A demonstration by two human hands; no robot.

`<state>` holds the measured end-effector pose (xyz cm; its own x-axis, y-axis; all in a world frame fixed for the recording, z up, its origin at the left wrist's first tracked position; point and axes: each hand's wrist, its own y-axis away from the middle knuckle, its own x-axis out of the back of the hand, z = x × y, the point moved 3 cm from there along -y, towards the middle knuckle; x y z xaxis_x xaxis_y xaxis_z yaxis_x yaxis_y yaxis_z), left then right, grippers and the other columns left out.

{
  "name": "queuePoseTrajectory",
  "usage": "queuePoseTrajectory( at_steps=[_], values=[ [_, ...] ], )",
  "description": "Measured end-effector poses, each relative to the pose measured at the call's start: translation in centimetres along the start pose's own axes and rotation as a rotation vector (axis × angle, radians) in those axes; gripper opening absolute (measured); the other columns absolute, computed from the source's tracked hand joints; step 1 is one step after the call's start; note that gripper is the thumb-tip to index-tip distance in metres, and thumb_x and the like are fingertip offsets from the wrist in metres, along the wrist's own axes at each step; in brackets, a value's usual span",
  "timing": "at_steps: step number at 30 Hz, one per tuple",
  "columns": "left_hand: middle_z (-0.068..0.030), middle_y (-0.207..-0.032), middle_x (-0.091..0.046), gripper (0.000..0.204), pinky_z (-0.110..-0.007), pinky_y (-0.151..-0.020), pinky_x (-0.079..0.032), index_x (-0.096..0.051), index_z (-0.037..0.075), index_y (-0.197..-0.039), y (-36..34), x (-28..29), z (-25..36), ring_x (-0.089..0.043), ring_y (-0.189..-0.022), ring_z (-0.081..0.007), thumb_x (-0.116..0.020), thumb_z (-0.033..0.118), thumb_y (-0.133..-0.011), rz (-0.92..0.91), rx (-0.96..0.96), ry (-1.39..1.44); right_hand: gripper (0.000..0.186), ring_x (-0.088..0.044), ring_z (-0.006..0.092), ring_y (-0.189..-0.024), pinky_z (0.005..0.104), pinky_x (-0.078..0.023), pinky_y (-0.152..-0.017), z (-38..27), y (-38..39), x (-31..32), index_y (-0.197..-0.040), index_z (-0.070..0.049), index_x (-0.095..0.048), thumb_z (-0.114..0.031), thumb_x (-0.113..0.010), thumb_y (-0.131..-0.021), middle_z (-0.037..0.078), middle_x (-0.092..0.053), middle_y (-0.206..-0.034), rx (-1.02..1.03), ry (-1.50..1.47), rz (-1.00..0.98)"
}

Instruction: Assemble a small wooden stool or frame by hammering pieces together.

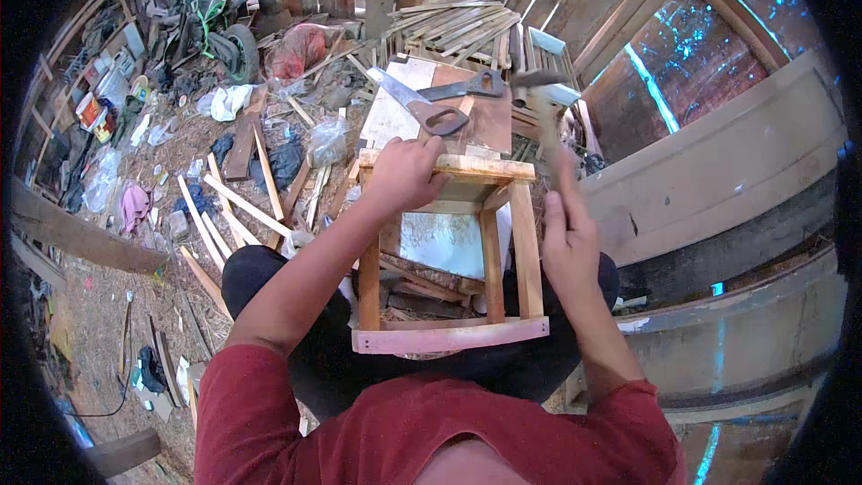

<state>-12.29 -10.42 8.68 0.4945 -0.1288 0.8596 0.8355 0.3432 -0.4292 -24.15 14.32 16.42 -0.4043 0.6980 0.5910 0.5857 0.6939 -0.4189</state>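
Between my knees stands a small wooden stool-like frame (525,251), its legs joined by bars and a pinkish curved strip (449,335) along the near end. My left hand (411,178) is closed over the left part of the frame's far top bar, fingers curled on its edge. In my right hand (572,238) is a hammer (546,126), raised over the right side of the frame; its head is up and blurred by motion. Beyond the frame, two handsaws lie on a board: one with a brown handle (440,119), another with a dark blade (462,87).
The board (395,81) rests in front of a pile of thin wood strips (458,27). Wooden panels (718,189) lean close on my right. Loose sticks (238,202), plastic bags (328,139) and scraps litter the floor at left. A green bike (215,13) stands far left.
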Motion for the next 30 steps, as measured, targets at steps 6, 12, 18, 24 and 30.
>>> queuePoseTrajectory(
  at_steps=[6, 12, 18, 24, 30],
  values=[
    [-0.0149, -0.089, -0.073, 0.041, -0.050, -0.083, -0.050, -0.056, 0.007, -0.109, -0.2, 0.1, -0.1, -0.072, -0.089, -0.0376, -0.081, 0.029, -0.086, -0.015, 0.020, 0.028, 0.059, -0.071, 0.0467, -0.078, 0.0465, -0.059, -0.074, -0.6, 0.3, -1.2, -0.161, -0.033, -0.053, -0.012, -0.060, -0.106, 0.028, -0.073, -0.103, 0.023, 0.156, -0.299],
    [-0.0144, -0.090, -0.072, 0.041, -0.049, -0.082, -0.050, -0.055, 0.008, -0.109, 0.1, 0.0, -0.1, -0.072, -0.089, -0.0373, -0.082, 0.028, -0.085, -0.002, 0.007, 0.013, 0.049, -0.074, 0.0241, -0.122, 0.0360, -0.056, -0.101, -1.0, 0.3, -1.1, -0.157, -0.010, -0.057, -0.013, -0.060, -0.108, 0.024, -0.074, -0.134, -0.196, 0.356, -0.653],
    [-0.0144, -0.090, -0.072, 0.042, -0.049, -0.081, -0.050, -0.054, 0.008, -0.108, 0.2, -0.3, -0.2, -0.072, -0.089, -0.0367, -0.083, 0.028, -0.084, 0.014, -0.010, 0.005, 0.052, -0.076, 0.0306, -0.119, 0.0373, -0.056, -0.100, -1.2, 0.2, -0.3, -0.158, -0.008, -0.055, -0.011, -0.061, -0.107, 0.023, -0.074, -0.133, -0.100, 0.264, -0.319],
    [-0.0134, -0.090, -0.073, 0.042, -0.049, -0.081, -0.050, -0.055, 0.008, -0.108, 0.0, -0.2, -0.2, -0.072, -0.088, -0.0363, -0.083, 0.028, -0.084, 0.030, -0.018, 0.051, 0.058, -0.078, 0.0361, -0.106, 0.0406, -0.059, -0.092, -0.8, 0.0, -1.2, -0.162, -0.007, -0.050, -0.009, -0.061, -0.105, 0.025, -0.074, -0.131, -0.115, 0.334, -0.459],
    [-0.0163, -0.096, -0.073, 0.048, -0.052, -0.085, -0.049, -0.056, 0.007, -0.123, 0.1, -0.2, -0.2, -0.071, -0.097, -0.0396, -0.080, 0.029, -0.088, -0.055, 0.029, 0.020, 0.056, -0.069, 0.0411, -0.116, 0.0435, -0.058, -0.095, -0.4, -0.6, -1.2, -0.164, -0.020, -0.047, -0.011, -0.056, -0.109, 0.026, -0.066, -0.135, -0.127, 0.128, -0.360]
  ],
)
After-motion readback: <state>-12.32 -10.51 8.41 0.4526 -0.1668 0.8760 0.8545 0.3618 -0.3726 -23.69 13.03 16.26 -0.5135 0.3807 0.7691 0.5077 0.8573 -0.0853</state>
